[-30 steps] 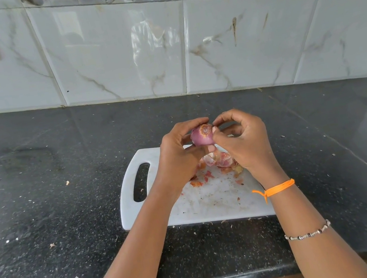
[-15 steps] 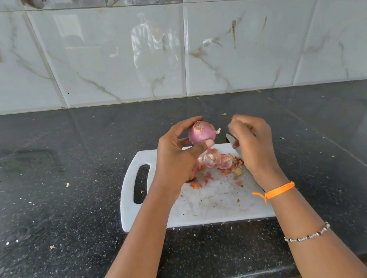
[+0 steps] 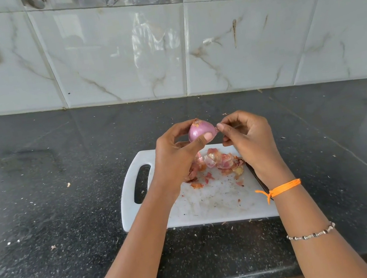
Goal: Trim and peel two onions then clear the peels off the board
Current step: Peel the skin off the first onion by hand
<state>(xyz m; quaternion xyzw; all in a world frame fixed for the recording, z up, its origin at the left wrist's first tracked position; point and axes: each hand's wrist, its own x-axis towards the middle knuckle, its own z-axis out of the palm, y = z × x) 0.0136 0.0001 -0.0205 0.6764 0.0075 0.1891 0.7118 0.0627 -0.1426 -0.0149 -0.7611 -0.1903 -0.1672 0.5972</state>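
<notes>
Black speckled stone countertop (image 3: 44,210), glossy, scattered with pale crumbs. Directly on it: one white rectangular plastic cutting board (image 3: 213,206) with slot handle at left, near the front edge.

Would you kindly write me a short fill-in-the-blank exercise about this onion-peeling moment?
1. The left hand holds the onion ____ the cutting board, not resting on it.
2. The right hand pinches skin at the onion's ____ side.
3. The loose peels lie on the ____.
4. An ____ thread circles the right wrist.

Missing words: above; right; cutting board; orange
</notes>
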